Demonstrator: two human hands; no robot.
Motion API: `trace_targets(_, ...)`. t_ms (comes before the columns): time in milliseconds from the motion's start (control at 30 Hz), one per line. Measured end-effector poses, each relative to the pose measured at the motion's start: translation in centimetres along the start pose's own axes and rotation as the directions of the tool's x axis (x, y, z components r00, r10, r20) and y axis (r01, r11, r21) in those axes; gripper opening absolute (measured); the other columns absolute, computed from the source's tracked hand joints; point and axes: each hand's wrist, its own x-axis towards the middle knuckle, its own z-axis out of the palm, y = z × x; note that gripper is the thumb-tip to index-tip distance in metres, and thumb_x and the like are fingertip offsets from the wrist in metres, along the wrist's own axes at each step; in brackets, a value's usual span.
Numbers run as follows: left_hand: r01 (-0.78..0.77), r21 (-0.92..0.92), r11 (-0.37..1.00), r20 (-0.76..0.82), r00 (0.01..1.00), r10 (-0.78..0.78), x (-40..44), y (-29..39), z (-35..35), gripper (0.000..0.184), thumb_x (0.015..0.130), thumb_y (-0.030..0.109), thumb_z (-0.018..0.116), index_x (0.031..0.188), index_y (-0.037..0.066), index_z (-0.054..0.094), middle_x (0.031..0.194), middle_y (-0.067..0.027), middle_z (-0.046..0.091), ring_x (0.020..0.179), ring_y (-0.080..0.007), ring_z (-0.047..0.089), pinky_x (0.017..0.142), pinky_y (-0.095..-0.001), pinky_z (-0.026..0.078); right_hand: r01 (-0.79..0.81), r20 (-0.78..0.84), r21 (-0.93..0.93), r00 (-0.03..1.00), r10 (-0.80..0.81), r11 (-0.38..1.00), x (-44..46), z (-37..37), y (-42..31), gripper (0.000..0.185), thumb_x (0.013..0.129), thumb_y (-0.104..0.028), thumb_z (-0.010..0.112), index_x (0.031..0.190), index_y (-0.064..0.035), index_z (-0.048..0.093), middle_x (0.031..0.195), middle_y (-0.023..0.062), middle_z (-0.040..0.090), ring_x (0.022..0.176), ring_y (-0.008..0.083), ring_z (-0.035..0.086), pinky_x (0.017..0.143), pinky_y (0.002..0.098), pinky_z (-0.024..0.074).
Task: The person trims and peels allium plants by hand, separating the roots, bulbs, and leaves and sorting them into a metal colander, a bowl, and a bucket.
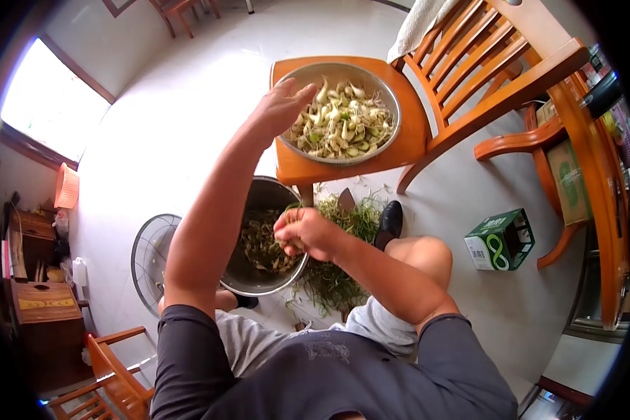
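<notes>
Dark shirt fills the foreground; past it, a wooden chair props up a basin heaped with bulbs, probably keeping them within reach. Below, a metal pot stands near the right hand, perhaps to catch anything dropped. Left hand: grip apart, fingers extended over the basin's left rim. Right grip: clamped on a pale-green plant piece.

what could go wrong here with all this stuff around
The left hand, open across the rim of the basin in this view, might knock out some pale bulbs. The basin sits close to the edge of the chair seat, so a bump could tip it. Loose greens lie beside the black shoe, so a foot might slip.
</notes>
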Motion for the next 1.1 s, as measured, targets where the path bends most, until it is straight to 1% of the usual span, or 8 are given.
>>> trace_targets(167, 0.158, -0.025, 0.987, -0.016, 0.987, -0.159, -11.7, 0.1, -3.8, 0.037, 0.085, 0.029, 0.064, 0.093, -0.007, 0.066, 0.077, -0.0103, 0.068, 0.071, -0.0141, 0.061, 0.066, -0.0295, 0.048, 0.057, -0.072, 0.247, 0.997, -0.040, 0.967, -0.2, -0.2, -1.9, 0.015, 0.094, -0.016, 0.052, 0.092, -0.0024, 0.057, 0.087, 0.0113, 0.061, 0.079, 0.0211, 0.063, 0.072, 0.0394, 0.0577)
trace_targets(233, 0.111, -0.057, 0.992, -0.025, 0.993, -0.112, -16.4, -2.6, -3.8, 0.029, 0.086, 0.023, 0.066, 0.090, -0.006, 0.065, 0.072, -0.0065, 0.066, 0.066, -0.0097, 0.057, 0.060, -0.0258, 0.047, 0.098, -0.075, 0.339, 0.994, -0.076, 0.936, 0.2, 0.1, -1.6, 0.026, 0.098, -0.023, 0.046, 0.095, 0.0007, 0.057, 0.089, 0.0144, 0.061, 0.083, 0.0256, 0.062, 0.079, 0.0443, 0.0555)
trace_targets(367, 0.091, -0.329, 0.940, 0.006, 0.996, -0.094, -22.0, -6.6, -1.4, 0.014, 0.083, 0.007, 0.068, 0.092, -0.002, 0.062, 0.075, -0.0018, 0.062, 0.068, -0.0035, 0.054, 0.058, -0.0204, 0.043, 0.101, 0.031, 0.433, 0.991, -0.127, 0.896, 1.5, 0.1, -0.4, 0.034, 0.101, -0.026, 0.037, 0.103, 0.0028, 0.056, 0.099, 0.0182, 0.062, 0.098, 0.0285, 0.060, 0.090, 0.0453, 0.0494)
trace_targets(467, 0.094, -0.273, 0.957, -0.030, 0.994, -0.106, -23.3, -8.2, 0.5, 0.020, 0.082, 0.004, 0.069, 0.099, 0.000, 0.060, 0.078, 0.0009, 0.060, 0.072, -0.0041, 0.055, 0.063, -0.0211, 0.046, 0.118, 0.139, 0.427, 0.971, -0.194, 0.896, 1.9, 0.0, 0.7, 0.042, 0.102, -0.029, 0.029, 0.111, 0.0045, 0.054, 0.110, 0.0195, 0.060, 0.106, 0.0291, 0.057, 0.100, 0.0425, 0.0426)
trace_targets(667, 0.028, -0.203, 0.979, -0.245, 0.966, -0.079, -23.8, -9.4, 2.3, 0.033, 0.077, 0.003, 0.071, 0.106, 0.000, 0.057, 0.079, -0.0041, 0.057, 0.063, -0.0094, 0.053, 0.057, -0.0255, 0.047, 0.163, 0.061, 0.369, 0.978, -0.199, 0.915, 1.7, 2.2, 1.0, 0.041, 0.102, -0.025, 0.029, 0.112, 0.0064, 0.053, 0.111, 0.0205, 0.058, 0.107, 0.0289, 0.055, 0.099, 0.0430, 0.0429)
trace_targets(867, 0.233, -0.744, 0.626, 0.037, 0.950, -0.310, -24.1, -9.8, 0.2, 0.038, 0.079, -0.006, 0.063, 0.115, -0.003, 0.051, 0.086, -0.0061, 0.058, 0.081, -0.0141, 0.064, 0.066, -0.0258, 0.055, 0.134, 0.069, 0.400, 0.982, -0.176, 0.907, 2.8, 0.9, 1.3, 0.044, 0.103, -0.028, 0.030, 0.115, 0.0066, 0.053, 0.116, 0.0195, 0.058, 0.112, 0.0290, 0.054, 0.103, 0.0435, 0.0398)
trace_targets(967, 0.249, -0.866, 0.435, 0.082, 0.927, -0.366, -24.7, -10.5, -1.0, 0.023, 0.080, -0.007, 0.053, 0.102, -0.004, 0.055, 0.086, -0.0083, 0.058, 0.077, -0.0154, 0.063, 0.063, -0.0271, 0.056, 0.124, 0.024, 0.402, 0.989, -0.146, 0.907, 2.6, 1.3, 0.9, 0.044, 0.103, -0.028, 0.030, 0.117, 0.0067, 0.052, 0.117, 0.0204, 0.058, 0.114, 0.0293, 0.054, 0.103, 0.0441, 0.0395)
trace_targets(1100, 0.262, -0.686, 0.679, 0.037, 0.944, -0.327, -24.3, -10.0, -1.0, 0.014, 0.080, -0.002, 0.059, 0.094, -0.001, 0.059, 0.075, -0.0017, 0.056, 0.065, -0.0069, 0.052, 0.053, -0.0194, 0.041, 0.112, 0.066, 0.389, 0.987, -0.149, 0.914, 3.1, 1.6, 1.8, 0.045, 0.103, -0.028, 0.030, 0.119, 0.0070, 0.051, 0.118, 0.0204, 0.057, 0.115, 0.0298, 0.053, 0.104, 0.0432, 0.0388)
